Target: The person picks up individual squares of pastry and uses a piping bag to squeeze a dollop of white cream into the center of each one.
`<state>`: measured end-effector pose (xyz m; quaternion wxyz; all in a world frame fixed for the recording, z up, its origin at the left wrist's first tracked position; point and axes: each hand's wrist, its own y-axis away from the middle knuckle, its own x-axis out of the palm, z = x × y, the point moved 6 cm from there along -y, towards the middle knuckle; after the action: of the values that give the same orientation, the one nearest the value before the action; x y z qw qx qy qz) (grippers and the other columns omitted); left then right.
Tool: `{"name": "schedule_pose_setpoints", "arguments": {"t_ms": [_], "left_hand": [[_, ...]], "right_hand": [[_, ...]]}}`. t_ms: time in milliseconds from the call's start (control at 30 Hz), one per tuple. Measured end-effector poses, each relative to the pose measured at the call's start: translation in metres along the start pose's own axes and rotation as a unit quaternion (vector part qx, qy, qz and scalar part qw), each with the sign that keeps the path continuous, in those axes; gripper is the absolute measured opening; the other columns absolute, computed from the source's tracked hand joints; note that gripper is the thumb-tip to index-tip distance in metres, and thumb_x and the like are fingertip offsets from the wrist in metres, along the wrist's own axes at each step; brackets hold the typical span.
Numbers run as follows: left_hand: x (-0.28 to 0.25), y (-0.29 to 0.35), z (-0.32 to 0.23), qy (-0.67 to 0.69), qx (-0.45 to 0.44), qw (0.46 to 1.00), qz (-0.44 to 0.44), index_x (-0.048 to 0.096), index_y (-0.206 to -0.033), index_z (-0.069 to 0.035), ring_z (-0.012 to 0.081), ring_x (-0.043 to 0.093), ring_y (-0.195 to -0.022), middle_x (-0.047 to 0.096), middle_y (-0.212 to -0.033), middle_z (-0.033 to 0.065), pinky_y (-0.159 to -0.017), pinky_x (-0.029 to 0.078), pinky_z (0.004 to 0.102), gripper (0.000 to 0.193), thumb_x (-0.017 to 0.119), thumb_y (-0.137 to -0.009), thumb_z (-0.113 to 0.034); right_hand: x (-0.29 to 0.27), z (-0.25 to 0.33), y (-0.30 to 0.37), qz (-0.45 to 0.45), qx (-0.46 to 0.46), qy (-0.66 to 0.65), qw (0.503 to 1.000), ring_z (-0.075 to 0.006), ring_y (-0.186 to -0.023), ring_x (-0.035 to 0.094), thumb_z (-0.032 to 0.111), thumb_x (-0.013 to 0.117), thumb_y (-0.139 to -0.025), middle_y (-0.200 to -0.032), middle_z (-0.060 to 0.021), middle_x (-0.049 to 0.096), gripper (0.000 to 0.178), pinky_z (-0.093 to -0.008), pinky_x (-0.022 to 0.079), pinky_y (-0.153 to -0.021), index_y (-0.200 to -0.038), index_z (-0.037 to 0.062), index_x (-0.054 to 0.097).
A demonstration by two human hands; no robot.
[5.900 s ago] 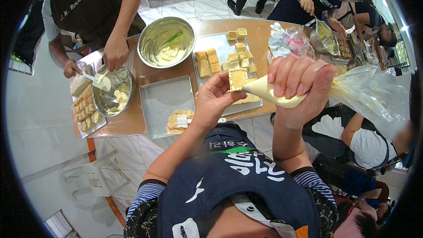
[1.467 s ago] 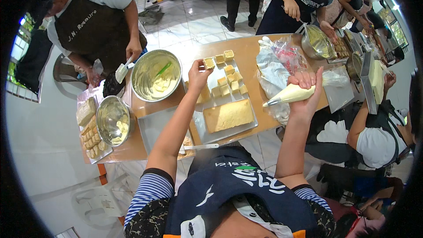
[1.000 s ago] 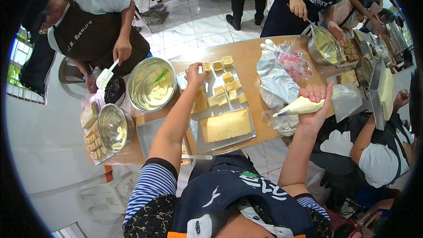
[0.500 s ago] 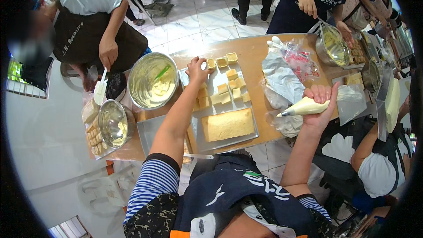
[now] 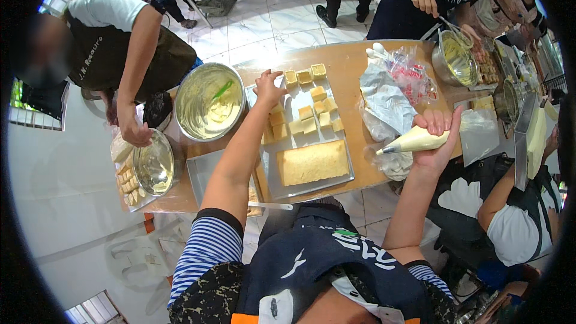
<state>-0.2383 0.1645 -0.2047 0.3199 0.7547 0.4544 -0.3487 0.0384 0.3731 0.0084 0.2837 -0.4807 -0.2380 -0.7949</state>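
Observation:
My right hand (image 5: 433, 135) is wrapped round a filled piping bag (image 5: 408, 143) of pale yellow cream, its metal tip pointing left over the table. My left hand (image 5: 268, 89) reaches to the far left corner of a metal tray (image 5: 273, 186), fingers apart, beside a cake square (image 5: 291, 78) with a cream-edged top. Two similar squares (image 5: 318, 71) stand in line to its right. Several plain yellow cake cubes (image 5: 308, 125) lie nearer me on the tray. A large uncut sponge slab (image 5: 312, 163) fills its near end. My left forearm hides part of the tray's left side.
Left of the tray stands a big steel bowl (image 5: 191, 114) of cream with a green spatula (image 5: 223, 89); a smaller bowl (image 5: 141, 165) is beside it. Crumpled plastic and paper (image 5: 387, 105) lie to the right. Co-workers stand at left and far right, one with a bowl (image 5: 450, 63).
My left hand has shifted slightly back from the far left cake square. The co-worker at left no longer shows the white spatula and now reaches over the small bowl. My right hand barely moves.

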Motion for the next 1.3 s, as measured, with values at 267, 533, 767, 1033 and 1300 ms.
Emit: {"name": "schedule_pose_setpoints", "arguments": {"t_ms": [267, 533, 767, 1033, 1300], "left_hand": [[-0.028, 0.029, 0.001, 0.158, 0.066, 0.983, -0.068, 0.052, -0.108, -0.002, 0.0303, 0.050, -0.098, 0.053, -0.104, 0.0185, -0.087, 0.039, 0.0328, 0.050, 0.061, -0.060, -0.007], [-0.055, 0.118, -0.005, 0.176, 0.116, 0.973, -0.092, 0.051, -0.105, -0.001, 0.0310, 0.049, -0.098, 0.053, -0.102, 0.0185, -0.085, 0.039, 0.0360, 0.037, 0.054, -0.069, -0.004], [-0.062, 0.128, 0.007, 0.142, 0.107, 0.978, -0.106, 0.048, -0.107, -0.001, 0.0318, 0.048, -0.099, 0.051, -0.106, 0.0182, -0.086, 0.038, 0.0356, 0.038, 0.053, -0.070, -0.002], [-0.049, 0.106, -0.024, 0.121, 0.173, 0.975, -0.066, 0.056, -0.099, -0.001, 0.0304, 0.052, -0.093, 0.057, -0.097, 0.0165, -0.082, 0.041, 0.0349, 0.029, 0.056, -0.070, -0.005], [0.002, 0.090, -0.067, -0.006, 0.233, 0.972, 0.028, 0.060, -0.092, -0.005, 0.0293, 0.054, -0.084, 0.060, -0.086, 0.0142, -0.073, 0.043, 0.0372, 0.031, 0.065, -0.065, -0.018]], "right_hand": [[0.006, -0.014, 0.002, 0.022, 0.029, -0.017, 0.999, -0.0093, -0.041, 0.030, 0.037, 0.042, -0.088, -0.043, 0.0021, 0.029, 0.046, -0.0249, 0.027, -0.047, -0.049, 0.0146, 0.031], [0.004, -0.011, 0.008, 0.024, 0.020, -0.011, 0.999, -0.0094, -0.042, 0.030, 0.036, 0.041, -0.088, -0.043, 0.0021, 0.029, 0.044, -0.0252, 0.028, -0.049, -0.051, 0.0142, 0.033], [0.010, -0.014, 0.015, 0.042, 0.015, 0.001, 0.999, -0.0093, -0.042, 0.032, 0.033, 0.042, -0.088, -0.043, 0.0019, 0.030, 0.044, -0.0237, 0.028, -0.049, -0.050, 0.0132, 0.034], [0.003, -0.011, 0.020, 0.027, 0.016, 0.004, 1.000, -0.0097, -0.042, 0.030, 0.037, 0.039, -0.088, -0.043, 0.0023, 0.028, 0.045, -0.0253, 0.029, -0.049, -0.050, 0.0144, 0.032], [0.004, -0.006, 0.029, 0.002, 0.001, -0.001, 1.000, -0.0092, -0.039, 0.028, 0.038, 0.040, -0.088, -0.042, 0.0027, 0.027, 0.046, -0.0254, 0.029, -0.046, -0.050, 0.0147, 0.031]]}}
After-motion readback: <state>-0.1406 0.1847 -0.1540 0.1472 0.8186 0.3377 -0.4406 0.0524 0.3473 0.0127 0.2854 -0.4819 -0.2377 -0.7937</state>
